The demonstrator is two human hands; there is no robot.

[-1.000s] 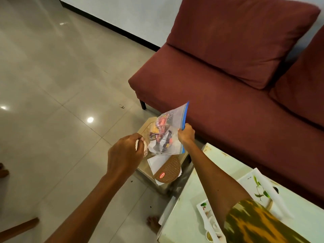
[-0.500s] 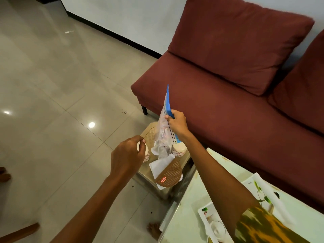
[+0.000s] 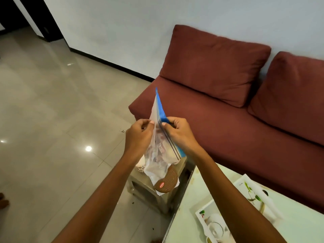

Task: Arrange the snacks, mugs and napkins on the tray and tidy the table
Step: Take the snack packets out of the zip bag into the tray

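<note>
A clear zip bag [image 3: 158, 155] with a blue top strip hangs in the air above a small side table [image 3: 157, 195]; snacks show faintly through it. My left hand [image 3: 139, 135] pinches one side of the bag's top and my right hand [image 3: 180, 134] pinches the other side by the blue strip. Under the bag lie a round brown wafer pack [image 3: 167, 181] on white napkins and the patterned rims of two cups [image 3: 140, 167]. A white tray [image 3: 245, 195] with a leaf print sits on the pale green table [image 3: 189, 207] at lower right, holding a white mug [image 3: 217, 227].
A dark red sofa [image 3: 245, 137] with two back cushions runs behind both tables. Shiny tiled floor [image 3: 52, 120] spreads to the left. A foot shows at the left edge [image 3: 3, 201].
The bag rose and turned edge-on. My left hand left the cup on the side table and came up to grip the bag's top opposite my right hand. The view tilted upward.
</note>
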